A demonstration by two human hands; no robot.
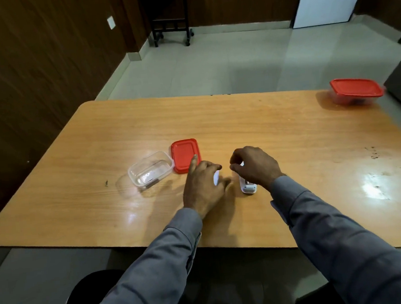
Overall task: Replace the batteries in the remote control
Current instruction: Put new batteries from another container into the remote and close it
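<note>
A white remote control (248,186) lies on the wooden table (288,133), its battery bay open at the near end; its far part is hidden under my right hand (255,165). My right hand hovers over it with fingertips pinched on something small that I cannot make out. My left hand (203,185) rests just left of the remote, curled around a white piece (216,177), apparently the battery cover. A clear plastic box (149,170) stands open to the left, with small dark items inside. Its red lid (185,155) lies beside it.
A second clear box with a red lid (356,91) sits shut at the table's far right corner. Beyond the table are a tiled floor, a black wheeled stand (170,16) and dark wood walls. The table's near edge runs just past my forearms.
</note>
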